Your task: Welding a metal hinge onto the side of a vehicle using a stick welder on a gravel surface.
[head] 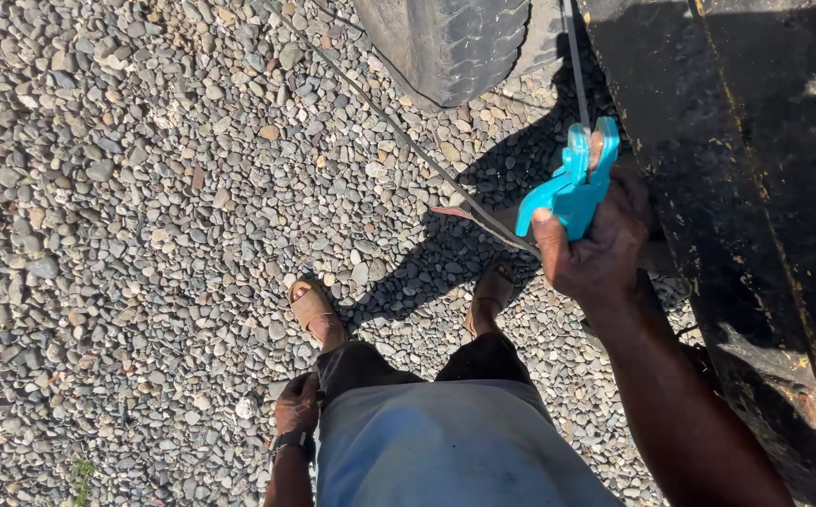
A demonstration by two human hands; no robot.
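The right hand (595,249) is wrapped tight around a bright blue plastic tool (569,188). The tool is smooth and shiny, with a long pointed arm on one side and a round hole near its top. The thumb lies across the flat side of the tool, and the fingers curl around its back. The tool is held up in the air, right beside a big dark metal beam (755,188). The beam looks rough and dirty, with old yellow paint chipped along its edges. A thin grey cable (408,141) runs from the top of the picture down across the stones and passes behind the tool. The left hand (297,404) hangs low by the person's side, loosely curled and holding nothing. It has a dark watch (290,441) on its wrist. The ground (126,188) is covered with lots of small round pebbles, grey, white and brown. A thick black rubber tire (450,42) with deep grooves sits at the top. The person wears tan sandals (314,310), dark shorts and a light blue shirt (445,451). A dark shadow lies on the stones beside the beam.
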